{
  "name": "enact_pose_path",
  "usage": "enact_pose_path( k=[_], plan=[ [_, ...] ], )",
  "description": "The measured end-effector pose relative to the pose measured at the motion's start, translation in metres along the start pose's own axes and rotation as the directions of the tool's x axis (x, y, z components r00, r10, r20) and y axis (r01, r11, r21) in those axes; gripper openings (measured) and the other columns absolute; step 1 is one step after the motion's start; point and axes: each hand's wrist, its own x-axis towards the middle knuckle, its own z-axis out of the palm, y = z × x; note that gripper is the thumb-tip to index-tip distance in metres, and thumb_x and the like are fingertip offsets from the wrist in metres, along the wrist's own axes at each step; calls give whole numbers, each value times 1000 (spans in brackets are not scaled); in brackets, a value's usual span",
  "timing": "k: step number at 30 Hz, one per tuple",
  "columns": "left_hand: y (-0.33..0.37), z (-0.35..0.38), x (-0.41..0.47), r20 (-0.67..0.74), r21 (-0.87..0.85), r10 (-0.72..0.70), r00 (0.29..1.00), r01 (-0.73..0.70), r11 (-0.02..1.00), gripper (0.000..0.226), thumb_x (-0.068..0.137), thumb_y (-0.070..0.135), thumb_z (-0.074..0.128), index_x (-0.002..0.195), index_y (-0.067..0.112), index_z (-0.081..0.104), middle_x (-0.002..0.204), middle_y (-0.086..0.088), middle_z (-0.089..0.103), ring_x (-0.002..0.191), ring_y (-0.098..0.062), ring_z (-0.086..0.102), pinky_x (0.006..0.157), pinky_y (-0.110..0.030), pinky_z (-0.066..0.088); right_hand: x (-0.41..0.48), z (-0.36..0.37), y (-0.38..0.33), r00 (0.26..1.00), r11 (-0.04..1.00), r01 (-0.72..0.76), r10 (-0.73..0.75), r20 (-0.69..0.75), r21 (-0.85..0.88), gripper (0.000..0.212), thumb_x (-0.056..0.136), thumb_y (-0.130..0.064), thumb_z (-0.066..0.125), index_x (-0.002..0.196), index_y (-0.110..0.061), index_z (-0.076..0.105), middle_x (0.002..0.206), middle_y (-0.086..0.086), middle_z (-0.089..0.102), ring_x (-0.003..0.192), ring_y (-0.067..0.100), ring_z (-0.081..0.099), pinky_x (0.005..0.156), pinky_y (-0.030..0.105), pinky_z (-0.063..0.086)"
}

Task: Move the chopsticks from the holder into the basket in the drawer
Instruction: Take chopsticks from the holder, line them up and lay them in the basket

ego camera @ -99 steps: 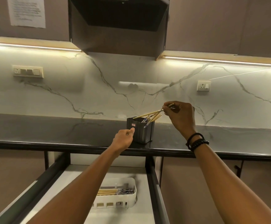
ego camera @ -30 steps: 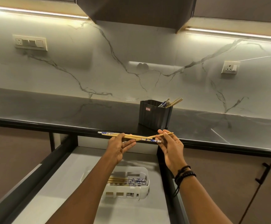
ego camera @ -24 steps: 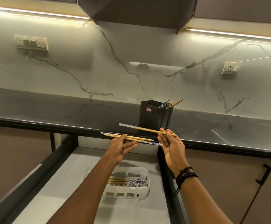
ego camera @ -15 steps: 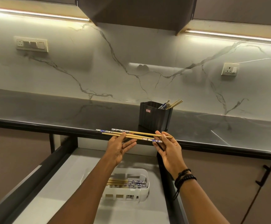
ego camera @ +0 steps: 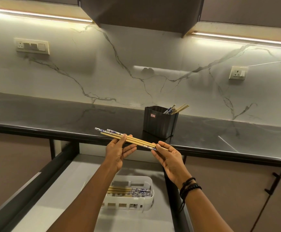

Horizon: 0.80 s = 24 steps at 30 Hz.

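Head view.

Fingers (ego camera: 131,148) of left hand (ego camera: 117,153): nearly straight beneath the bundle, thumb tip laid over it. A light pinch, not a full grasp.

Fingers (ego camera: 161,147) of right hand (ego camera: 172,160): tips closed on the bundle's plain wooden end, a shallow pinch.

Held chopsticks (ego camera: 137,141): several sticks, patterned blue-and-white ends to the left, lying nearly level between both hands, in front of and below the holder (ego camera: 159,123), off the countertop (ego camera: 52,114) edge.

Stored chopsticks (ego camera: 176,108): a few more lean out of the holder's right rear corner.

Basket (ego camera: 150,199): white, slotted, in the open drawer (ego camera: 52,198), well below and in front of the holder; a layer of chopsticks (ego camera: 129,191) lies in it lengthwise.

Risks, as judged:
- Both pinches are shallow, so a stick may roll free and fall to the drawer floor.
- The sticks lie unevenly, so a slanted bundle may catch the basket wall or come to rest across the rim.
- The sticks already laid inside may scatter under a drop from height.
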Motion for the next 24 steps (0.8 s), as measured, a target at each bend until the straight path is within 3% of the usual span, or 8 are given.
enact_pose_path(
  k=[5,10,14,16,18,20,22,24],
  plan=[
    [0,0,1,-45,-29,29,999,-30,999,26,93,17,60,116,5,60,99,-15,74,81,-28,74,70,-41,61,-1,0,5,996,990,62,-70,-55,-129,46,73,6,74,115,-7,58,108,20,71,98,29,72,78,31,61],
    [3,-1,-1,-95,-107,51,994,-61,992,25,92,15,61,116,8,62,103,-15,73,92,-27,72,76,-42,60,-1,-2,3,986,991,133,-134,-103,-15,56,67,5,75,118,-4,53,109,24,69,100,32,70,85,39,59],
    [11,-8,-1,-187,-156,92,978,-122,980,19,93,16,60,111,11,64,106,-13,72,95,-25,71,81,-43,58,-2,-12,-6,956,979,197,-179,-234,56,48,77,6,70,120,-6,52,113,22,65,105,32,68,90,40,55],
    [15,-12,0,-247,-118,147,958,-180,977,17,93,17,60,108,11,65,105,-11,72,97,-22,71,85,-42,57,-2,-19,-10,936,961,241,-195,-293,132,46,79,6,70,120,-6,52,113,21,64,104,31,68,90,40,56],
    [18,-14,1,-293,63,282,914,-275,959,18,93,18,60,109,12,66,100,-7,73,96,-19,71,84,-37,57,-3,-23,-12,927,938,275,-201,-318,209,48,81,5,69,124,-5,52,109,18,65,106,31,67,90,42,57],
    [20,-14,2,-220,352,494,842,-403,845,19,93,21,60,108,11,66,94,-4,73,92,-18,70,78,-30,58,-4,-24,-13,924,935,285,-210,-321,211,41,83,2,69,122,-1,56,101,15,68,108,30,67,93,46,55],
    [19,-10,1,-13,596,653,757,-519,613,23,95,23,58,111,9,65,95,-3,71,87,-16,69,73,-27,57,-4,-22,-13,922,951,276,-220,-319,143,25,84,-1,69,108,-2,64,96,12,70,104,29,68,92,46,55],
    [12,-2,-2,240,684,708,664,-633,363,21,95,18,57,112,8,64,95,-3,68,80,-13,65,67,-25,56,-4,-16,-11,929,959,274,-246,-276,70,18,83,-1,69,101,-4,68,95,11,72,99,27,70,87,41,58]
  ],
)
